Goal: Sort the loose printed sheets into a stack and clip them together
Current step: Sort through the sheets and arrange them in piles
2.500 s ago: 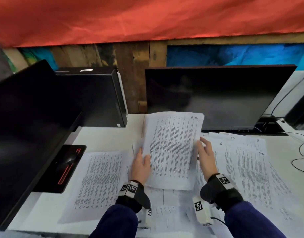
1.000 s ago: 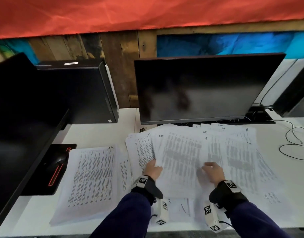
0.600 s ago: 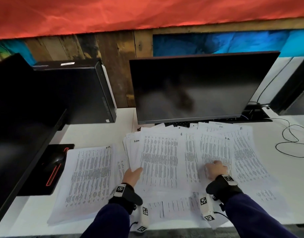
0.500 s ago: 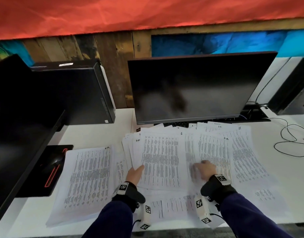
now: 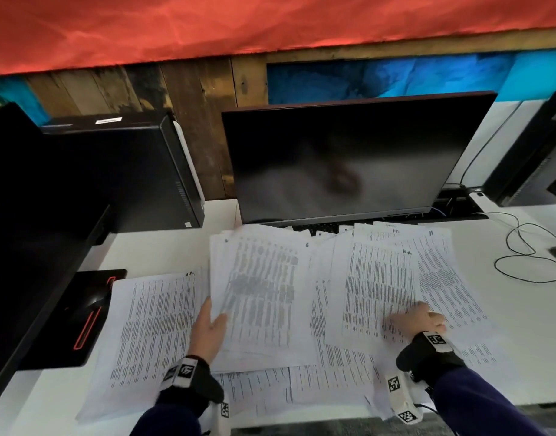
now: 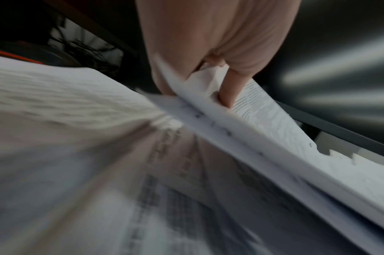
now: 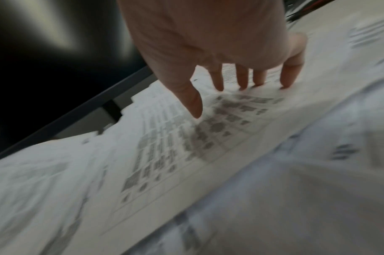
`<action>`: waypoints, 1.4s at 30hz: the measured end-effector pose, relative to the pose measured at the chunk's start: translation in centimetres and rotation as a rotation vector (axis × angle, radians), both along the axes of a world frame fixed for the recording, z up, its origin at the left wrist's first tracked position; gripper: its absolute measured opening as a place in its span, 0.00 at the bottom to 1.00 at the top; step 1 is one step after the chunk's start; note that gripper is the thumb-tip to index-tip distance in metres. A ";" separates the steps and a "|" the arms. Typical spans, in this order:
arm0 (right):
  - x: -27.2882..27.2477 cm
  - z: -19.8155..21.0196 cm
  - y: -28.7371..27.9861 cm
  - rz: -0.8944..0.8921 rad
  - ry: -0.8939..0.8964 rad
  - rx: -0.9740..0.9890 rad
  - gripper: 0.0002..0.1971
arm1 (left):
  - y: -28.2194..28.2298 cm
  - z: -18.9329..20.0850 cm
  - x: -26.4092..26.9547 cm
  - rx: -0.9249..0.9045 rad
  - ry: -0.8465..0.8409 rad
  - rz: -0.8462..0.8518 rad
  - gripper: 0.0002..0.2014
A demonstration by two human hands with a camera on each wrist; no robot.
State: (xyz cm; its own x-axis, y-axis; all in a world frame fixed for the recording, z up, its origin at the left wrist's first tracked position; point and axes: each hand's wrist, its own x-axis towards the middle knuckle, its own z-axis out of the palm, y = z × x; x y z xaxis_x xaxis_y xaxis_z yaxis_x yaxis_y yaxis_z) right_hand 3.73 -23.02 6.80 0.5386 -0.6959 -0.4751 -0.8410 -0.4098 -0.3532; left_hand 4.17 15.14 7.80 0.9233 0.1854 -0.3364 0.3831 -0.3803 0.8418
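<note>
Printed sheets cover the white desk (image 5: 163, 247). My left hand (image 5: 211, 329) grips the left edge of a small stack of sheets (image 5: 261, 297), thumb on top; the left wrist view shows the fingers (image 6: 227, 89) pinching the paper edge (image 6: 208, 107). My right hand (image 5: 418, 319) presses its fingertips down on the loose sheets (image 5: 383, 287) at the right; in the right wrist view the spread fingers (image 7: 241, 79) touch a printed page (image 7: 186, 138). Another sheet pile (image 5: 150, 325) lies at the left. No clip is in view.
A dark monitor (image 5: 349, 158) stands right behind the sheets, a black computer tower (image 5: 128, 174) at the back left, another screen (image 5: 34, 215) along the left. A mouse on a black pad (image 5: 91, 309) sits left. Cables (image 5: 528, 253) trail at the right.
The left hand has pulled its stack slightly left and lifted its edge. The right hand has slid to the right over the loose sheets. The head view has shifted a little.
</note>
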 end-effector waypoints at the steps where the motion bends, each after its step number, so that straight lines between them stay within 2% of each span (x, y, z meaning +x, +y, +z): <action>1: -0.2 0.0 -0.3 -0.020 0.011 -0.011 0.38 | 0.8 0.0 -0.3 -0.030 0.018 0.019 0.30; 3: -0.2 0.1 -0.7 -0.045 0.032 -0.018 0.40 | 2.2 -0.1 -1.2 -0.121 0.048 0.074 0.32; 5: -0.2 -0.3 -0.9 -0.051 0.047 -0.025 0.37 | 2.8 -0.4 -2.0 -0.289 0.099 0.155 0.37; 7: -0.2 -0.6 -1.2 -0.029 0.027 -0.022 0.33 | 1.8 -0.5 -2.6 -0.430 0.157 0.148 0.42; 8: -0.1 -0.7 -1.3 -0.014 0.007 0.007 0.33 | 1.2 -0.5 -2.7 -0.492 0.181 0.133 0.41; 10: 0.1 -0.6 -1.3 0.026 -0.011 0.081 0.34 | -0.8 0.2 -2.6 -0.559 0.197 0.083 0.32; 12: 0.3 -0.2 -0.8 0.046 0.030 0.083 0.36 | -1.8 -1.2 -1.7 -0.583 0.160 0.034 0.30; 15: 0.2 -0.2 0.3 0.097 0.086 -0.036 0.42 | -1.7 -2.8 -0.3 -0.553 0.098 0.022 0.26; 16: 0.0 -0.3 0.6 0.130 0.107 -0.067 0.44 | -2.0 -0.5 -0.5 -0.544 0.077 0.049 0.24; 20: -0.5 -0.8 0.6 0.161 0.073 -0.014 0.45 | 0.4 2.8 -1.6 -0.568 0.001 0.196 0.23; 23: -0.5 -0.8 0.5 0.117 -0.004 0.092 0.45 | 1.5 4.6 -3.3 -0.660 -0.045 0.356 0.30; 25: -0.3 -0.5 0.8 0.154 -0.020 0.127 0.45 | 1.2 5.4 -3.9 -0.724 -0.046 0.358 0.31; 26: -0.3 -0.3 1.0 0.179 -0.029 0.135 0.45 | 0.7 5.4 -3.7 -0.732 -0.040 0.319 0.29; 28: -0.2 -0.6 1.5 0.228 -0.079 0.144 0.42 | -0.7 5.0 -3.1 -0.688 -0.008 0.271 0.20; 29: -0.2 -0.7 1.8 0.229 -0.113 0.153 0.39 | -1.7 4.8 -2.8 -0.661 -0.008 0.226 0.19; 32: 0.2 -0.8 1.7 0.174 -0.213 0.223 0.21 | -5.6 3.0 -1.7 -0.497 0.114 0.102 0.23; 33: 0.5 -0.6 1.3 0.133 -0.229 0.301 0.15 | -6.6 1.7 -1.1 -0.413 0.138 0.044 0.21; 34: 1.0 -0.8 0.7 0.093 -0.240 0.368 0.15 | -7.9 0.9 -0.5 -0.310 0.162 -0.017 0.17; 36: 1.6 -0.5 -0.3 -0.012 -0.295 0.517 0.24 | -9.5 -0.9 0.9 -0.117 0.232 -0.039 0.14; 39: 2.1 -0.8 -0.8 -0.057 -0.289 0.509 0.24 | -10.8 -2.3 2.6 -0.206 0.369 0.042 0.28; 42: 2.0 -0.8 -0.4 0.000 -0.278 0.522 0.13 | -11.4 -2.6 3.4 -0.308 0.502 0.112 0.34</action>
